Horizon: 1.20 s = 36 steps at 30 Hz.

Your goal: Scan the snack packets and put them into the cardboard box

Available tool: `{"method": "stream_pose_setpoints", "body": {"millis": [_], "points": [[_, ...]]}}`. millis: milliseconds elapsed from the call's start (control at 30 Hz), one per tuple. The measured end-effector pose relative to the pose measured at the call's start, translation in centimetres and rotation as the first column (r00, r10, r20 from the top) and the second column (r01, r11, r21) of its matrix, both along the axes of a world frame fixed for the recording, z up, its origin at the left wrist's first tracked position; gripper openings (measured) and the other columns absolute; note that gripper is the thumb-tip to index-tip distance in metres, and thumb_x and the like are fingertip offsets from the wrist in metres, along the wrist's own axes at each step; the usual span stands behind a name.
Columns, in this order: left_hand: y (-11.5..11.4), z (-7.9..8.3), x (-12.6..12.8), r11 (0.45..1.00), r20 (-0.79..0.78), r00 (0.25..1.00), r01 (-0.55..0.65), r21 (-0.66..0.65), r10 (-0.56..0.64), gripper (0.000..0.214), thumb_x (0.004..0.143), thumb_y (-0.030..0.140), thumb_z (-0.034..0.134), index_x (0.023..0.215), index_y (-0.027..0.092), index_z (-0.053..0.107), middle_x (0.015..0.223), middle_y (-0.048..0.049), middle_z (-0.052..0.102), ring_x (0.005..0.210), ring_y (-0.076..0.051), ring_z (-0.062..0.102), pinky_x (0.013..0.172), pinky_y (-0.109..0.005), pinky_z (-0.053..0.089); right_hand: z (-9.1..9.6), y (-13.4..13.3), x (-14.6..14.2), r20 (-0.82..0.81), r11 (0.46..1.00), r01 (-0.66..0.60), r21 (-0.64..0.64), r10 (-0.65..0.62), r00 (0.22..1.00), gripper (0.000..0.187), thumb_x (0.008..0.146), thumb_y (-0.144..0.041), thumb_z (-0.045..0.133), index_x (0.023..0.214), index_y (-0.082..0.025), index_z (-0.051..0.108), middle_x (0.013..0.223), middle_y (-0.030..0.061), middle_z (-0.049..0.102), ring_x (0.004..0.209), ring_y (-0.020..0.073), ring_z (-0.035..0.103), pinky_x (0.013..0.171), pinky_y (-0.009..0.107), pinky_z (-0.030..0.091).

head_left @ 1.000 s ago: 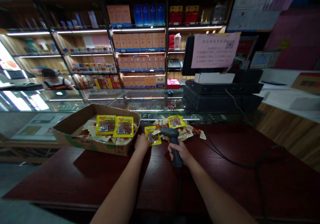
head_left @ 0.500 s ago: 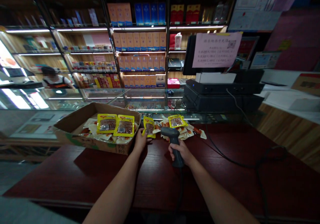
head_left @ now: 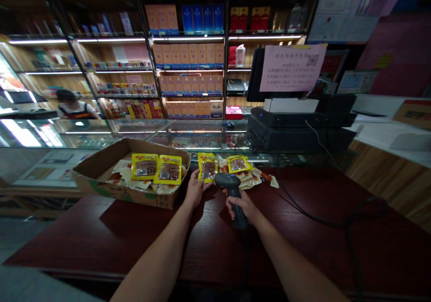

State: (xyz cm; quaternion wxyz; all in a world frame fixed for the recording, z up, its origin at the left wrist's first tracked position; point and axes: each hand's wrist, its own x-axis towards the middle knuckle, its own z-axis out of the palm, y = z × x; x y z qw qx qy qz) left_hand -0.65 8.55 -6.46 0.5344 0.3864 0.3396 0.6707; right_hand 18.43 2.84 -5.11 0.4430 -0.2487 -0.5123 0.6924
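My left hand (head_left: pixel 196 190) is closed on the lower left edge of a yellow snack packet (head_left: pixel 208 167) with a clear window and brown food inside, held up just right of the carton. In my right hand (head_left: pixel 243 204) is a dark grey barcode scanner (head_left: pixel 238 216), gripped by its handle, its head close to the held packet's lower right. Behind the scanner lies a pile of snack packets (head_left: pixel 247 178), with a yellow packet (head_left: pixel 238 163) on top. The open cardboard box (head_left: pixel 131 197) at left holds pale packets and two yellow packets (head_left: pixel 168 169).
All this rests on a dark red wooden table (head_left: pixel 141 239). A black cable (head_left: pixel 303 213) runs across its right side. Beyond stand a glass display counter (head_left: pixel 202 127), a monitor (head_left: pixel 256 75) with a pink notice, and shelves of boxed goods. Another person (head_left: pixel 76 109) is at the far left.
The yellow packet in my left hand has moved slightly right and up and now faces me more squarely. My right hand and the scanner have barely moved.
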Motion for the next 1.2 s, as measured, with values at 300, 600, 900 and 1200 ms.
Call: {"method": "stream_pose_setpoints", "body": {"millis": [300, 600, 900, 1200], "points": [[-0.3, 0.7, 0.3, 0.997, -0.103, 0.994, -0.052, -0.062, 0.045, 0.055, 0.067, 0.016, 0.058, 0.120, 0.019, 0.042, 0.115, -0.0129, 0.058, 0.094, -0.022, 0.062, 0.077, -0.036, 0.054, -0.1, 0.2, 0.1, 0.021, 1.000, -0.008, 0.000, 0.008, 1.000, 0.032, 0.070, -0.034, 0.063, 0.093, -0.017, 0.048, 0.052, -0.0065, 0.055, 0.033, 0.0093, 0.050, 0.032, 0.020, 0.041], [0.1, -0.3, -0.3, 1.000, -0.023, 1.000, 0.007, 0.012, -0.007, 0.049, 0.068, 0.022, 0.062, 0.111, 0.020, 0.040, 0.115, -0.0088, 0.055, 0.092, -0.017, 0.062, 0.084, -0.041, 0.052, -0.1, 0.1, 0.1, 0.016, 1.000, 0.009, -0.009, -0.009, 1.000, 0.039, 0.069, -0.034, 0.063, 0.099, -0.015, 0.049, 0.053, -0.0059, 0.056, 0.033, 0.0093, 0.050, 0.032, 0.020, 0.041], [-0.3, 2.7, -0.3, 0.984, 0.075, 0.989, -0.138, 0.111, 0.130, 0.049, 0.073, 0.016, 0.057, 0.118, 0.023, 0.039, 0.115, -0.0078, 0.053, 0.088, -0.015, 0.061, 0.083, -0.041, 0.053, 1.9, -0.1, -0.9, -0.026, 0.999, 0.034, 0.012, -0.034, 0.999, 0.029, 0.069, -0.033, 0.065, 0.089, -0.015, 0.053, 0.053, -0.0050, 0.056, 0.034, 0.0090, 0.051, 0.033, 0.020, 0.043], [-0.8, 9.2, -6.3, 0.820, 0.291, 0.824, -0.545, 0.175, 0.486, 0.059, 0.076, 0.007, 0.049, 0.127, 0.031, 0.033, 0.126, -0.0056, 0.044, 0.097, -0.011, 0.059, 0.091, -0.034, 0.049, 6.2, 1.2, -6.2, -0.005, 0.992, -0.080, 0.098, 0.080, 0.997, 0.032, 0.069, -0.031, 0.065, 0.094, -0.016, 0.052, 0.053, -0.0052, 0.057, 0.034, 0.0097, 0.051, 0.033, 0.020, 0.043]]}}
